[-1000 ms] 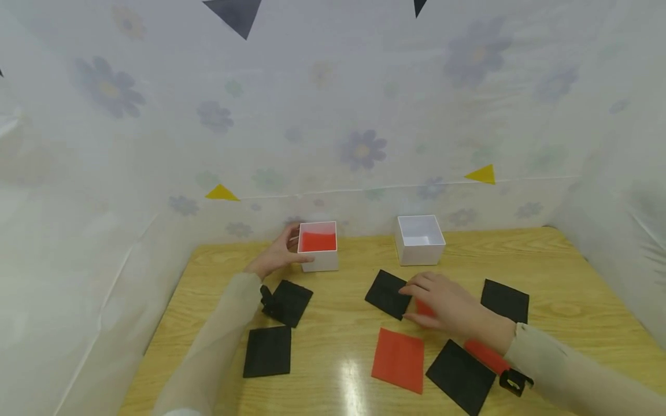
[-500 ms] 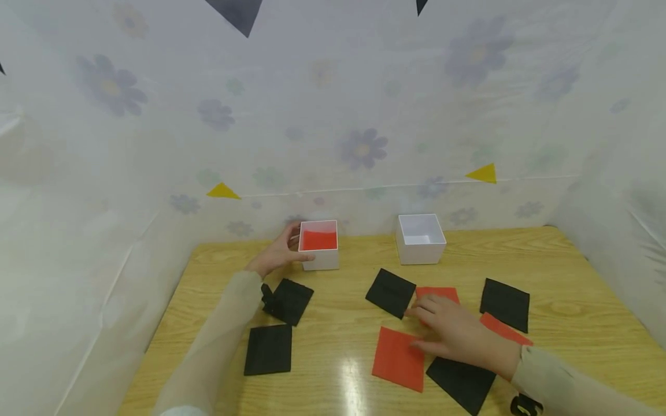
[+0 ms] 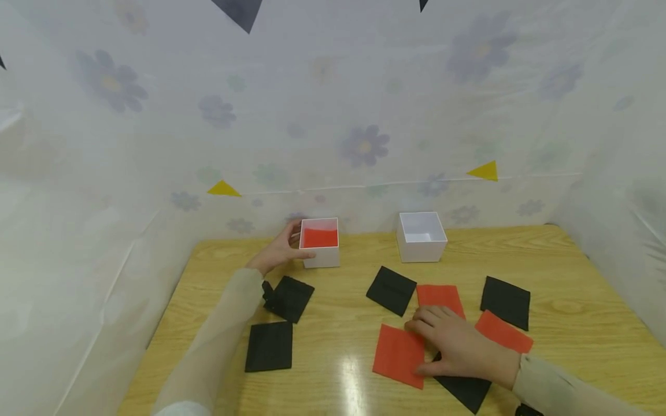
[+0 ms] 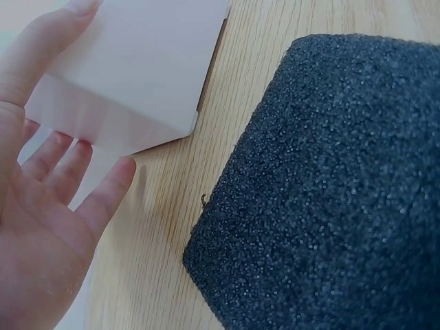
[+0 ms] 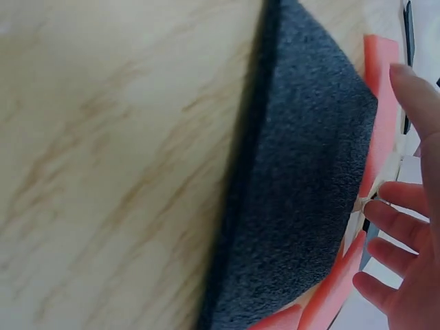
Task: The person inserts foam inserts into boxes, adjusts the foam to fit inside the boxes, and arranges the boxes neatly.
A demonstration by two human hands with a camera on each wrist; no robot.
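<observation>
Red foam square (image 3: 398,355) lies flat under right hand (image 3: 458,348).

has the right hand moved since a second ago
Yes. The right hand has drawn back toward the person, away from the empty white box. It uncovered a red square and now rests by the nearer red square.

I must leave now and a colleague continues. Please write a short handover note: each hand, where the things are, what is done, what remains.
Left hand: open, steadying the left white box, which already holds red.
Right hand: open, flat on the red square near the table's front edge.
Right white box: empty.
Left on the table: three red squares, five black squares, all loose.
</observation>
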